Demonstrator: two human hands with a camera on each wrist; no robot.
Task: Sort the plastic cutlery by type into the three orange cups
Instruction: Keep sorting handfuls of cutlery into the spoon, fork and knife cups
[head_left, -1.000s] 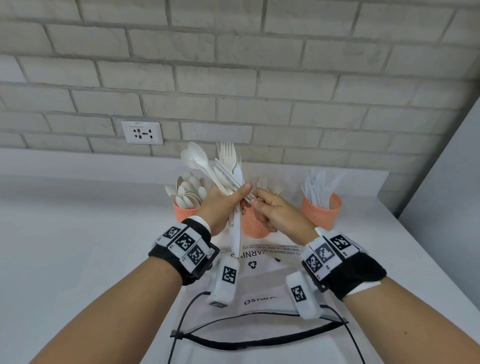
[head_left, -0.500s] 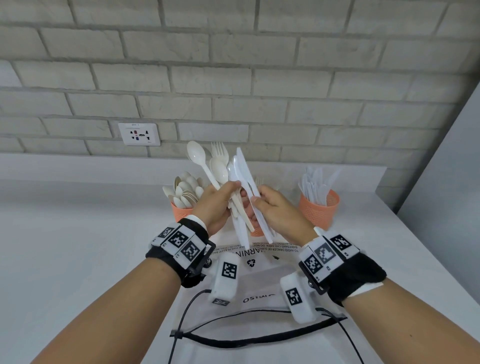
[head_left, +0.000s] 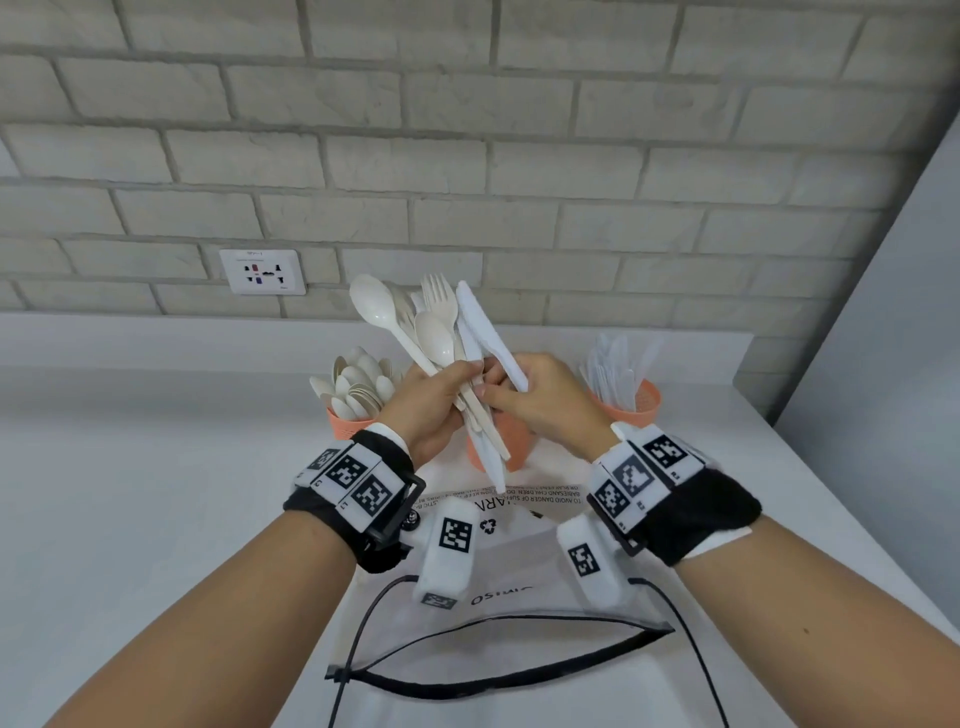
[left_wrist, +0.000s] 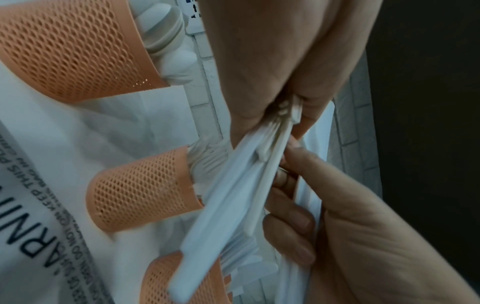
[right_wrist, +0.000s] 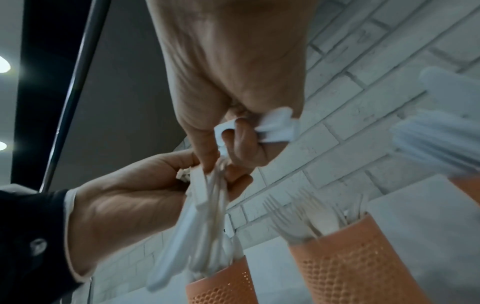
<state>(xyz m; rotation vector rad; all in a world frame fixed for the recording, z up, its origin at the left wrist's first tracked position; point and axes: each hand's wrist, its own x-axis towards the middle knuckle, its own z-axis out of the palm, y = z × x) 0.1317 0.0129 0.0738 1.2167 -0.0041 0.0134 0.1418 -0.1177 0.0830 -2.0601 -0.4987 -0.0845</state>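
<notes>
Since half a second ago my right hand (head_left: 540, 400) has drawn one white knife (head_left: 491, 338) further out of the bundle (head_left: 441, 332), pinching it. Left hand (head_left: 426, 405) clamps the remaining spoons and forks upright, fanned for picking. Knife cup (head_left: 631, 402) sits right (near the counter edge), with open air above it.

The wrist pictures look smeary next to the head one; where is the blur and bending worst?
Head view: sharp, but the brick wall courses bow. Left wrist view: the knife handle smears over an orange cup. Right wrist view: the knives at the right edge are blurred; ceiling lights glare.
</notes>
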